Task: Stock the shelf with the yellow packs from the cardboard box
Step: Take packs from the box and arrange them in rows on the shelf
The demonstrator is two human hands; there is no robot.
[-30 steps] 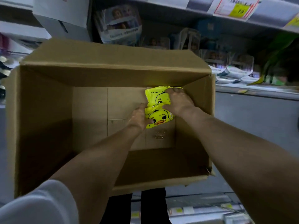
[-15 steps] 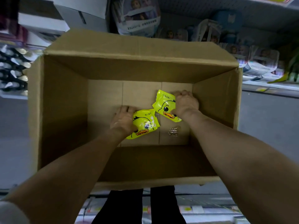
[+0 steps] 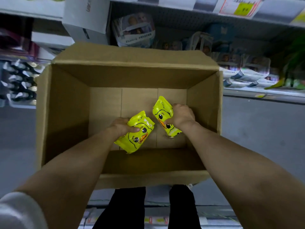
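Both my arms reach down into an open cardboard box point(image 3: 66, 113). My left hand point(image 3: 121, 127) grips a yellow duck-print pack point(image 3: 137, 134), thumb across its front, near the middle of the box floor. My right hand point(image 3: 181, 115) grips a second yellow duck pack point(image 3: 162, 114) just to the right of the first, tilted with one end up. The two packs are apart. No other packs show on the brown box floor. The shelf point(image 3: 264, 95) runs behind the box.
Packaged goods with printed figures point(image 3: 135, 30) fill the shelf behind the box. A white carton point(image 3: 85, 17) sits at the upper left and a yellow price tag point(image 3: 242, 7) hangs on the shelf edge above. Grey floor lies on both sides. My dark trouser legs point(image 3: 125, 209) stand below the box.
The two packs, stacked together a second ago, are now separated, one in each hand. Both hands have drawn back toward me and lifted the packs off the box floor.
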